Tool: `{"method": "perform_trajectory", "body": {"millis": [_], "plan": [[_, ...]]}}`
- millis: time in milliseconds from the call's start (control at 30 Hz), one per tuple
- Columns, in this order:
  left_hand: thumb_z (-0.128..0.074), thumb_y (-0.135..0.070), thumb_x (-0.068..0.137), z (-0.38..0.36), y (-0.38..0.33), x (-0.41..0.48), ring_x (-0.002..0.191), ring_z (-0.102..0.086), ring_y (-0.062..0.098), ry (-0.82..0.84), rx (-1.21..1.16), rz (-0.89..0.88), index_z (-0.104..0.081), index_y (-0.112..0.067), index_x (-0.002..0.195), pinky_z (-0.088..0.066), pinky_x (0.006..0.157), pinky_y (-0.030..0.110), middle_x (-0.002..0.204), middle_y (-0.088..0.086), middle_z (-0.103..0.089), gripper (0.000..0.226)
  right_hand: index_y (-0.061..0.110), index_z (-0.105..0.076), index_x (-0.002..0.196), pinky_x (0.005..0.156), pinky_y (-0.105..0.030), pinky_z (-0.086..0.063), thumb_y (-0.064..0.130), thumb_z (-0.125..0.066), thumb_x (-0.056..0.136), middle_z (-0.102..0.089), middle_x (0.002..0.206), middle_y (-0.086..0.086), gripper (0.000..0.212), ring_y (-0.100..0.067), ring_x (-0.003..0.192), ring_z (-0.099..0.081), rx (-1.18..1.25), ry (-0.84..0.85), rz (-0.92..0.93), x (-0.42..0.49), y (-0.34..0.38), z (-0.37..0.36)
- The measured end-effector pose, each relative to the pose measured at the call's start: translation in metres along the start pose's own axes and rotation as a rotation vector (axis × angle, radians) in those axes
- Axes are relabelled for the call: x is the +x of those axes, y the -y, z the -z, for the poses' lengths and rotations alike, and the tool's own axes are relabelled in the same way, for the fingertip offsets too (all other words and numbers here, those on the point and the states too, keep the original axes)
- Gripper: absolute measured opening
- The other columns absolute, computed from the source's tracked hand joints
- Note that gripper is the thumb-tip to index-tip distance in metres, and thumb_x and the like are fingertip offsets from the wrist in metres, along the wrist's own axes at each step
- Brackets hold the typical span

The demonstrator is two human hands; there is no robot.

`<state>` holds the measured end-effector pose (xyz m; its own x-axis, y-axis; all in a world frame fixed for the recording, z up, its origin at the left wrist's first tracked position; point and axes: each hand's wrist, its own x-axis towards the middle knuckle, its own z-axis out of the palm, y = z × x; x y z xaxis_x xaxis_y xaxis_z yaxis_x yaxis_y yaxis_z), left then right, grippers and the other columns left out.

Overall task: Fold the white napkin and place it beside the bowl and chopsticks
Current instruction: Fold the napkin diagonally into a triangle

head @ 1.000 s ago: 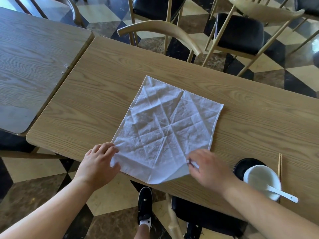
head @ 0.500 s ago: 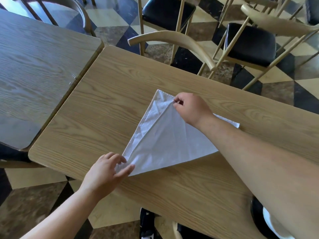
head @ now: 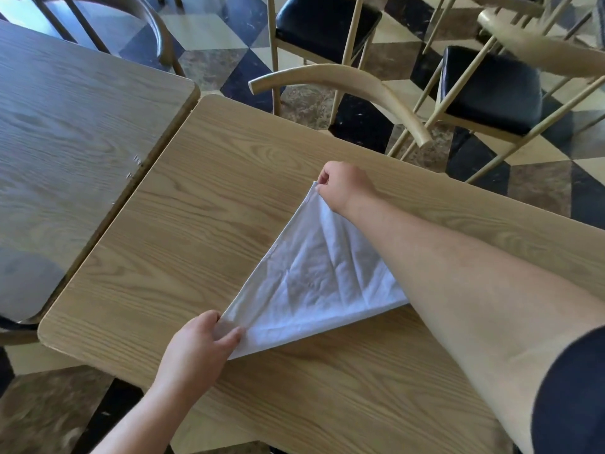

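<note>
The white napkin [head: 311, 283] lies on the light wooden table [head: 183, 231], folded over into a triangle. My right hand [head: 343, 186] reaches across it and pinches its far corner against the tabletop. My left hand [head: 199, 345] holds the near left corner, fingers pressed on the cloth. My right forearm covers the napkin's right part. The bowl and chopsticks are out of view.
A second wooden table [head: 65, 132] stands close on the left, with a narrow gap between the two. Wooden chairs with black seats [head: 487, 83] stand beyond the far edge, one curved chair back [head: 343, 80] near the table. Checkered floor lies below.
My right hand carried the napkin's near right corner over to the far corner, turning the flat square into a triangle. My left hand stayed on the near left corner. The view shifted left, dropping the bowl.
</note>
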<state>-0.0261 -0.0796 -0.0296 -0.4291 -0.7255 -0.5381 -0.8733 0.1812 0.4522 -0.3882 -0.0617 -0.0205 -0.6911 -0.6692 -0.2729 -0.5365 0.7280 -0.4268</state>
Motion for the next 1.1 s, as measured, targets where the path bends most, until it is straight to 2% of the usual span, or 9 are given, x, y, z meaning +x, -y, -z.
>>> {"method": "perform_trajectory", "body": {"millis": [133,200,333,467,567,700,800,933,1100], "plan": [[-0.076,-0.039,0.083,0.004,-0.003,0.000,0.068,-0.061,0.018,0.009,-0.012,0.006,-0.061,-0.020,0.073,-0.047,0.060,0.038,0.072,-0.001,-0.065,0.026,0.027,-0.062,0.092,0.085,-0.044,-0.055,0.033,-0.061,0.094,-0.066,0.102,0.000,0.007,-0.028,0.099,-0.062,-0.100,-0.001,-0.029,0.009,0.000,-0.017],[-0.076,-0.040,0.081,0.005,-0.005,-0.001,0.069,-0.061,0.017,0.011,-0.001,0.002,-0.061,-0.022,0.075,-0.047,0.060,0.037,0.073,-0.002,-0.065,0.025,0.023,-0.063,0.100,0.090,-0.046,-0.054,0.040,-0.064,0.095,-0.066,0.110,-0.004,0.017,-0.030,0.107,-0.060,-0.150,-0.020,-0.053,0.011,-0.003,-0.022],[-0.070,-0.044,0.087,0.007,-0.006,0.000,0.066,-0.061,0.017,0.023,-0.029,0.024,-0.061,-0.023,0.074,-0.045,0.057,0.036,0.070,-0.002,-0.065,0.027,0.020,-0.059,0.098,0.082,-0.040,-0.048,0.051,-0.067,0.091,-0.063,0.109,-0.004,0.033,-0.030,0.106,-0.056,-0.121,-0.159,-0.037,-0.002,-0.011,-0.023],[-0.073,-0.036,0.090,0.018,0.002,0.002,0.056,-0.054,0.014,0.075,-0.157,0.083,-0.069,-0.023,0.072,-0.041,0.054,0.032,0.058,-0.005,-0.062,0.023,0.015,-0.062,0.101,0.081,-0.042,-0.045,0.034,-0.063,0.088,-0.063,0.105,-0.009,0.024,-0.035,0.100,-0.055,0.005,-0.265,0.079,-0.047,-0.033,-0.023],[-0.076,-0.032,0.088,0.028,0.013,0.000,0.057,-0.056,0.012,0.156,-0.258,0.113,-0.076,-0.026,0.077,-0.043,0.061,0.031,0.066,0.001,-0.071,0.013,0.014,-0.064,0.112,0.088,-0.047,-0.048,0.027,-0.062,0.087,-0.062,0.111,-0.012,0.028,-0.036,0.105,-0.054,-0.003,-0.226,-0.005,-0.085,-0.078,-0.012],[-0.078,-0.027,0.088,0.029,0.014,-0.008,0.061,-0.053,0.016,0.211,-0.297,0.116,-0.077,-0.027,0.079,-0.039,0.066,0.034,0.063,0.002,-0.066,0.009,0.016,-0.061,0.129,0.099,-0.048,-0.044,0.029,-0.069,0.083,-0.059,0.127,-0.017,0.049,-0.042,0.116,-0.054,-0.164,-0.180,-0.308,-0.134,-0.174,0.018],[-0.081,-0.023,0.085,0.027,0.005,-0.012,0.066,-0.063,0.021,0.242,-0.291,0.132,-0.080,-0.022,0.082,-0.043,0.069,0.035,0.074,0.008,-0.077,0.003,0.017,-0.060,0.131,0.104,-0.047,-0.040,0.029,-0.070,0.083,-0.057,0.131,-0.021,0.051,-0.046,0.119,-0.051,-0.178,-0.122,-0.454,-0.156,-0.221,0.039],[-0.083,-0.020,0.084,0.024,0.000,-0.014,0.069,-0.068,0.021,0.247,-0.265,0.148,-0.082,-0.022,0.090,-0.050,0.071,0.035,0.080,0.011,-0.080,0.006,0.025,-0.065,0.112,0.100,-0.041,-0.043,0.031,-0.071,0.082,-0.061,0.113,-0.015,0.031,-0.042,0.111,-0.056,-0.098,-0.040,-0.473,-0.171,-0.244,0.058],[-0.077,-0.015,0.089,0.013,0.001,-0.016,0.070,-0.068,0.022,0.184,-0.405,0.176,-0.078,-0.003,0.095,-0.057,0.075,0.039,0.076,0.013,-0.075,0.013,0.022,-0.067,0.107,0.092,-0.039,-0.047,0.025,-0.076,0.082,-0.062,0.101,-0.011,0.027,-0.038,0.104,-0.058,-0.075,0.016,-0.334,-0.184,-0.250,0.054]]}}
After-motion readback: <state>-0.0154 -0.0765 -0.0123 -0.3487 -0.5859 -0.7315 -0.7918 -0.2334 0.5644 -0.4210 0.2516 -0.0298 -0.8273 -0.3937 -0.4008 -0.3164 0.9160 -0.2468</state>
